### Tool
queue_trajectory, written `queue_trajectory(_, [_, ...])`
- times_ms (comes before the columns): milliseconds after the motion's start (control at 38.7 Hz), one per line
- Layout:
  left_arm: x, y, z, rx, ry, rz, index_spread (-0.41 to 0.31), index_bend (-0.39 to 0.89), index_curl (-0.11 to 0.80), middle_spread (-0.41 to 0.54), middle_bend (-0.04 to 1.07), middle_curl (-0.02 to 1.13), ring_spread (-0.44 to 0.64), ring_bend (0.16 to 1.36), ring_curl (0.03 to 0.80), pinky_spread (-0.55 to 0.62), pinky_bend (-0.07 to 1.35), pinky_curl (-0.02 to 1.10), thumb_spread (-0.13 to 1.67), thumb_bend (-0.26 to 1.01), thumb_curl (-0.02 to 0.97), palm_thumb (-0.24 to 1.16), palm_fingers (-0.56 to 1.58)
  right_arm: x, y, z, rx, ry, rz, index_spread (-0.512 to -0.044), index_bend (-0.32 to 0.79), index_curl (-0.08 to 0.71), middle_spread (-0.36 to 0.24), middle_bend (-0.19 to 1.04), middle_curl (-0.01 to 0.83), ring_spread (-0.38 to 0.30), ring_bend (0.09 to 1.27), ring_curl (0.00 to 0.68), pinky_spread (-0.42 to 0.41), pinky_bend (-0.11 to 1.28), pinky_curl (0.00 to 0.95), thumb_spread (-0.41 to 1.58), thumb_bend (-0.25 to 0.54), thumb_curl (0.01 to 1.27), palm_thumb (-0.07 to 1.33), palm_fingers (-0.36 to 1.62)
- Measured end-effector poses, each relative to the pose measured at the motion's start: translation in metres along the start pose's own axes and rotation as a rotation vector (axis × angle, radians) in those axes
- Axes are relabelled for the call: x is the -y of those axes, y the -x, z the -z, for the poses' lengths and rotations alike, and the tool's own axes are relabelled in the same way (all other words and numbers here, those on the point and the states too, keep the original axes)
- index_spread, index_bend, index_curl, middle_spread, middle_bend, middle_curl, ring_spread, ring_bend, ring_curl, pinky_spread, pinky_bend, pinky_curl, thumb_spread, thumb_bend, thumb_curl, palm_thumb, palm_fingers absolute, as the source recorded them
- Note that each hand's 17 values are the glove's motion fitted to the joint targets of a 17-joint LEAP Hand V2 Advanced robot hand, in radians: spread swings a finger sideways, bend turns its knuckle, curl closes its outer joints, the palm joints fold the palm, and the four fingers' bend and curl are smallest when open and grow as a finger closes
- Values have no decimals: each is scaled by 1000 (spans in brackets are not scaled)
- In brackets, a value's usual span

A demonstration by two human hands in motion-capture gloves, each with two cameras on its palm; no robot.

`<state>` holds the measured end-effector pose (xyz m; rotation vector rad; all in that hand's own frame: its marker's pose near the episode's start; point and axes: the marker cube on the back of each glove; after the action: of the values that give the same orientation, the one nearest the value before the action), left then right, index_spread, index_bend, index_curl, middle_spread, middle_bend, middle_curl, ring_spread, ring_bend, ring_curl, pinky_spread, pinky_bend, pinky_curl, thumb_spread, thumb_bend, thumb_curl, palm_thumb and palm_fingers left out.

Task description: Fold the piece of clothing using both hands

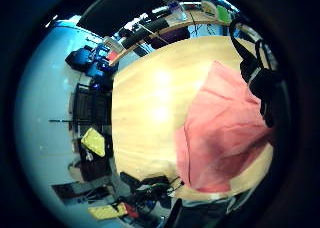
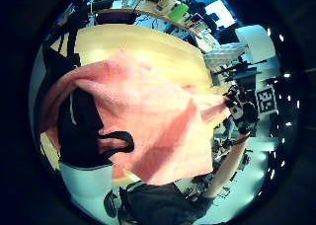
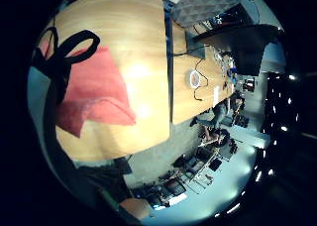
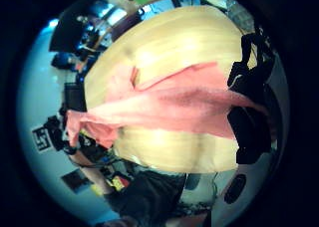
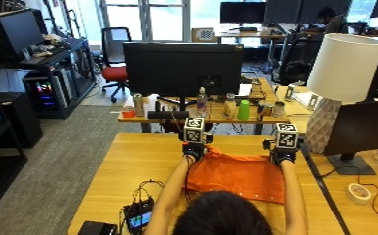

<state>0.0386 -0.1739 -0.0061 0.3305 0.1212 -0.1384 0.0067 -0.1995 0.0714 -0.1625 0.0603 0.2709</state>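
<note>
The orange garment [image 5: 238, 174] hangs spread above the wooden bench [image 5: 130, 171], its far corners pinched in the grip of the left hand [image 5: 192, 150] and the right hand [image 5: 283, 155].

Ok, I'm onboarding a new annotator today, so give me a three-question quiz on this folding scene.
1. True or false: the orange garment lies flat on the wooden table.
2. Multiple choice: the left hand and right hand hold the garment at A) its far corners, B) its near hem, C) its middle.
3. Fill in: to the right of the person a white ____ stands.

Key: 1 false, both hands hold its far edge up. 2 A. 3 lamp.
</note>
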Motion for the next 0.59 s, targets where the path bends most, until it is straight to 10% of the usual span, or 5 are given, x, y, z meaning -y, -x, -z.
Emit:
queue_trajectory(362, [38, 1, -67, 122, -87, 134, -286, 163, 538, -306, 372, 596, -329, 523, 476, -298, 210, 411, 991, -29, 662, 702, 1112, 21, 23, -30, 96, -413, -63, -275, 159, 431, -176, 406, 515, -242, 585, 469, -294, 426, 402, 1102, -1, 292, 1135, 1173])
queue_trajectory(439, [33, 3, -64, 125, -37, 146, -227, 78, 500, -223, 146, 558, -275, 497, 488, -228, 312, 451, 1103, -67, 592, 564, 707, 19, 20, -30, 111, -397, -47, -292, 100, 409, -166, 322, 493, -221, 507, 459, -216, 447, 418, 1149, -16, 284, 1105, 868])
queue_trajectory(594, [23, 8, -43, 56, -2, 184, -151, 133, 468, -75, 58, 465, -156, 512, 480, -82, 334, 462, 1189, -52, 499, 427, 435, 1, 4, -26, 101, -295, -74, -309, 109, 376, -154, 282, 473, -195, 440, 434, -114, 397, 399, 1208, -21, 271, 1049, 746])
